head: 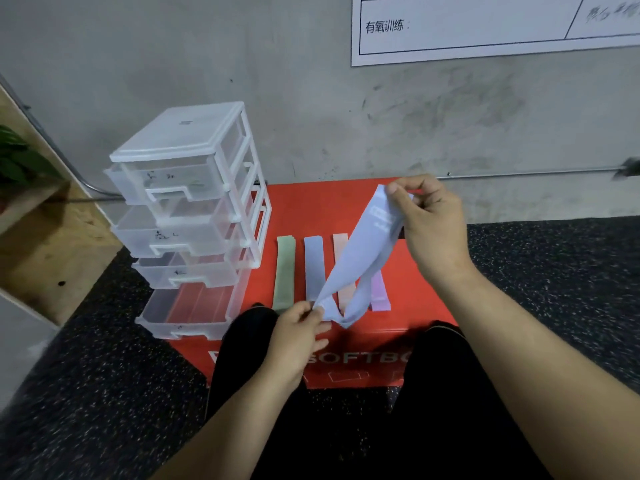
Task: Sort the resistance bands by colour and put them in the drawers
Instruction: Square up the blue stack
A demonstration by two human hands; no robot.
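Space on the red box [311,202] is tight: the drawers [187,188] take its left side right up to the wall, and the bottom drawer [187,313] stands pulled out to the near edge, its open top facing up. Right of them, four bands lie flat side by side, running from mid-box to the near edge: a green band [284,271], a blue band [313,268], a pink band [341,244] and a purple band [379,292]. The box's far strip and right side are bare red. Above the row a pale band [353,258] hangs slantwise in the air. The left hand [298,327] pinches its low end at the near edge, beside the green band's tip, and the right hand [433,230] pinches its high end with curled fingers. This band covers most of the pink band and the upper part of the purple one. Both knees in black cut off the lettering on the box front. Marks on the drawer fronts are too small to read, and red showing through the bottom drawer makes its contents hard to tell. Speckled floor [104,358] lies open on both sides.
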